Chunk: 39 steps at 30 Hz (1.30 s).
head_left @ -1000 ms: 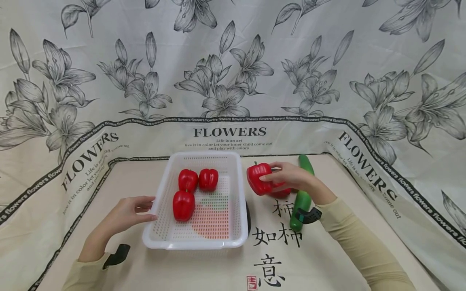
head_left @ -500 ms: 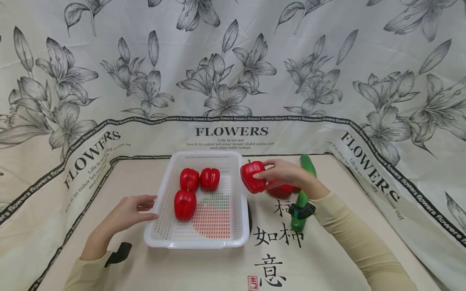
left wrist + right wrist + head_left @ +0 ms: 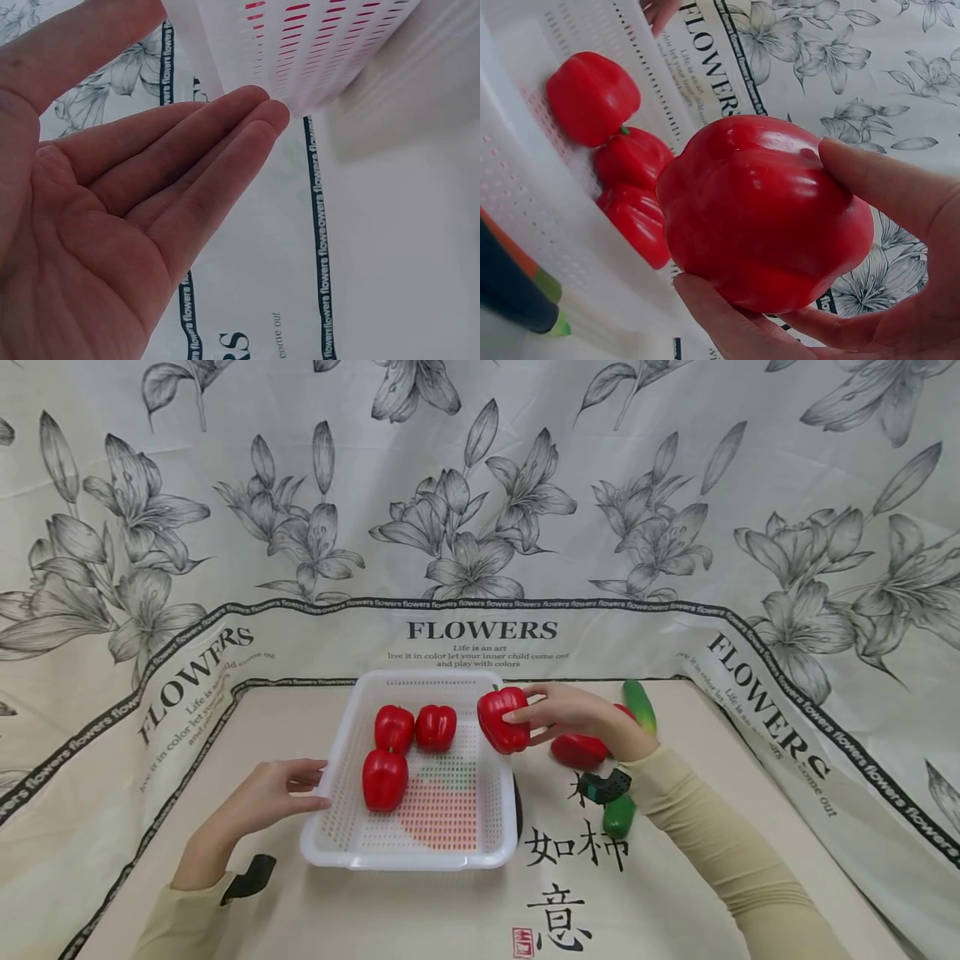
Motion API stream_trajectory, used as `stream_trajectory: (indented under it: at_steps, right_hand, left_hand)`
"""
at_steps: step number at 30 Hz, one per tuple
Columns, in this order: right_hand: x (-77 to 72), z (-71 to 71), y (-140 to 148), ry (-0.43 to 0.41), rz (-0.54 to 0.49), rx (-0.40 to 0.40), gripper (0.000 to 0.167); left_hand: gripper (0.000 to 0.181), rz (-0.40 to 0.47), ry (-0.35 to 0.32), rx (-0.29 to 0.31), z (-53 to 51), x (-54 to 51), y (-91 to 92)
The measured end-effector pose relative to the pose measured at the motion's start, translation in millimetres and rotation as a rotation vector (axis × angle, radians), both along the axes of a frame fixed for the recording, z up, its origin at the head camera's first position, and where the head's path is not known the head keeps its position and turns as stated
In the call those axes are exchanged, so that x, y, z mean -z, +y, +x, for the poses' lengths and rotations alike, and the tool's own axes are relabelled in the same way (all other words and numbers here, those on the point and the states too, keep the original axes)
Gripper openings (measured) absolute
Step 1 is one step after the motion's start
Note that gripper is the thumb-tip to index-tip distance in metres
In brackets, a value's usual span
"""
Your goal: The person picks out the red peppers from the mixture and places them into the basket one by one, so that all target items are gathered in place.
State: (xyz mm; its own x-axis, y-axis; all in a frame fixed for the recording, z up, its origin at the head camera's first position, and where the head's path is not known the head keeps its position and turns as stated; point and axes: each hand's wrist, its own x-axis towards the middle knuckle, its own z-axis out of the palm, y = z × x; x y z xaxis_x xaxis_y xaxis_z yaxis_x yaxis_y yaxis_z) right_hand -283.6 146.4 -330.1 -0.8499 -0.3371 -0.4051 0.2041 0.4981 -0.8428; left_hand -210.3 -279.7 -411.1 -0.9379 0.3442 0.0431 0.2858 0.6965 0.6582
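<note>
My right hand [image 3: 558, 714] holds a red bell pepper [image 3: 503, 720] between thumb and fingers, over the right rim of a white perforated basket [image 3: 408, 862]. In the right wrist view the held pepper [image 3: 765, 214] fills the middle, gripped from the right side. Inside the basket lie three more red bell peppers [image 3: 385, 779], grouped toward the back left. My left hand [image 3: 266, 797] is at the basket's left side, thumb at the rim. In the left wrist view the fingers of that hand [image 3: 172, 172] are extended beside the basket wall.
Right of the basket, another red pepper [image 3: 580, 751] lies by a long green cucumber [image 3: 618, 817], partly hidden by my right arm. A dark, green-tipped vegetable [image 3: 514, 289] and an orange one sit beside the basket. A flower-printed curtain [image 3: 472, 510] stands behind.
My right hand has carried the bell pepper leftward, from beside the basket to over its right rim. The left hand stays at the left rim.
</note>
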Motion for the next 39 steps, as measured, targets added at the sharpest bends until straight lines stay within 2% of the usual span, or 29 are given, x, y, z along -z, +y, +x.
stream_trajectory:
  at_steps: [8, 17, 24, 33, 39]
  right_hand:
    - [-4.4, -0.8, -17, -0.012, -0.034, -0.017, 0.076]
    - [-0.9, -5.5, -32, -0.054, -0.076, -0.028, 0.071]
    - [5.8, -10.1, -46, -0.092, -0.112, -0.021, 0.070]
    - [13.9, -14.8, -62, -0.127, -0.171, -0.080, 0.062]
    - [20.9, -15.3, -72, -0.160, -0.189, -0.091, 0.057]
  left_hand:
    - [0.062, -0.006, 0.000, 0.013, -1.6, -1.2, -0.7]
    - [0.060, -0.005, 0.011, 0.031, -3.0, -0.2, -0.9]
    - [0.061, -0.002, 0.009, 0.029, -3.1, 1.1, -1.0]
    - [0.060, 0.000, 0.013, 0.033, -2.2, 0.3, -0.5]
    - [0.059, 0.002, 0.010, 0.029, -1.4, -0.4, -0.6]
